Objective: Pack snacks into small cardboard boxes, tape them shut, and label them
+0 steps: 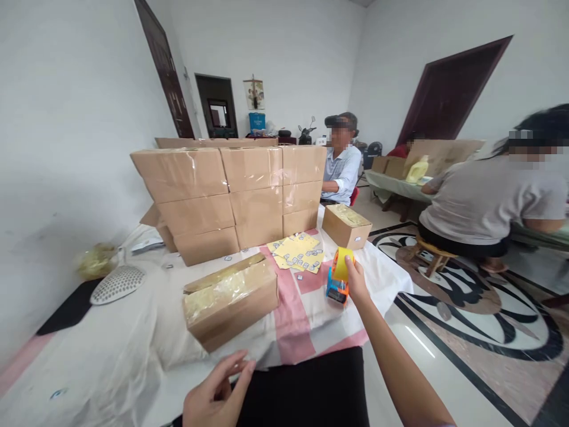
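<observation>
My right hand [357, 279] grips a tape dispenser [338, 290], orange and blue with a roll of yellow tape, above the right side of the table. My left hand [217, 388] is near the table's front edge, loosely curled with a gap between thumb and fingers and nothing visible in it. Just beyond it lies a long cardboard box [235, 308], its top partly covered with shiny clear-yellow tape. Yellow sheets with small stickers [296, 252] lie behind the dispenser. Another taped cardboard box [344, 228] sits at the table's right edge.
A wall of stacked cardboard boxes [231, 196] spans the table's back. At left are a perforated grey-white object [118, 284] and a crumpled yellowish bundle [98, 261]. One person [342, 166] sits behind the table; another [489, 190] sits on a stool at right.
</observation>
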{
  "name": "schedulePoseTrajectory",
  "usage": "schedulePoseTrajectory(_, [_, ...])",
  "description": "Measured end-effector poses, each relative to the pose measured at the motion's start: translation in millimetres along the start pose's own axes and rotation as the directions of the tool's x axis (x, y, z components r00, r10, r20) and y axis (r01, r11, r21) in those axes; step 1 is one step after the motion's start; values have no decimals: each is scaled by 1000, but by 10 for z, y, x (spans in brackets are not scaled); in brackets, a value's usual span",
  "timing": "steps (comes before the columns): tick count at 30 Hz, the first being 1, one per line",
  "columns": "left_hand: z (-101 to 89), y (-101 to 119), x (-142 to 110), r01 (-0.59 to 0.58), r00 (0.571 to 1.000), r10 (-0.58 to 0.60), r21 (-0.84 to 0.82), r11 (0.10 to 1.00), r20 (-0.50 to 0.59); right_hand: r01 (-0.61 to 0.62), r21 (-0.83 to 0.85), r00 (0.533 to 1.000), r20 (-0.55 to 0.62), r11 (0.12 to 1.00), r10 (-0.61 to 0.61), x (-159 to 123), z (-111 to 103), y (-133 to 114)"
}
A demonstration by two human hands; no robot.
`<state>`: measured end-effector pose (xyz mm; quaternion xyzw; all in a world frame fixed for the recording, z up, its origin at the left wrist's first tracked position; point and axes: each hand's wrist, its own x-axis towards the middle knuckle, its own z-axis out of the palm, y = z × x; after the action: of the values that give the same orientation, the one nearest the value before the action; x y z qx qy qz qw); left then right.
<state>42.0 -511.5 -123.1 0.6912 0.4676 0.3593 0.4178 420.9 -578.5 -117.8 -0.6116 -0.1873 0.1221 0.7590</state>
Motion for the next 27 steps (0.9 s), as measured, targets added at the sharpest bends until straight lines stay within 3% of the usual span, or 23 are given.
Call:
schedulePoseTrajectory(4, [-27,122,208,4,999,-9,-104,995,-52,-36,-37,999,13,999,36,160,108,187])
schedulePoseTrajectory(7, [8,239,286,3,998,-16,-183,983,-69,-78,-84,993,78,993,84,282,-28,243])
schedulePoseTrajectory(9, [30,307,320,3,997,-21,-243,970,-73,-55,-202,995,70,978,70,355,-154,251])
schedulePoseTrajectory(12, [38,366,343,18,998,-35,-306,952,-49,64,-431,987,-108,900,-122,235,-229,139])
schedulePoseTrajectory(14, [33,378,343,24,998,-40,-304,952,-49,241,-525,943,-71,816,-324,-68,-104,-44])
schedulePoseTrajectory(15, [31,381,340,16,998,-33,-296,955,-56,374,-533,911,56,759,-409,-273,18,-160])
schedulePoseTrajectory(16, [31,383,336,0,998,-17,-287,958,-56,495,-470,869,256,731,-424,-495,172,-284])
schedulePoseTrajectory(17, [33,388,331,-21,999,8,-278,960,-48,598,-365,787,437,714,-435,-717,344,-408])
schedulePoseTrajectory(19, [44,406,317,-69,998,67,-271,960,-17,706,-204,608,665,678,-433,-1105,686,-634])
schedulePoseTrajectory(21, [62,431,300,-117,992,125,-273,955,12,749,-115,501,744,653,-443,-1358,946,-804])
schedulePoseTrajectory(23, [78,455,283,-140,988,153,-281,949,26,759,-78,446,785,646,-430,-1472,1086,-911])
schedulePoseTrajectory(25, [74,473,266,-127,989,142,-300,945,30,780,-60,394,820,623,-415,-1505,1125,-969])
schedulePoseTrajectory(27, [35,495,245,-61,996,81,-339,939,46,845,-36,325,826,534,-460,-1525,1106,-990])
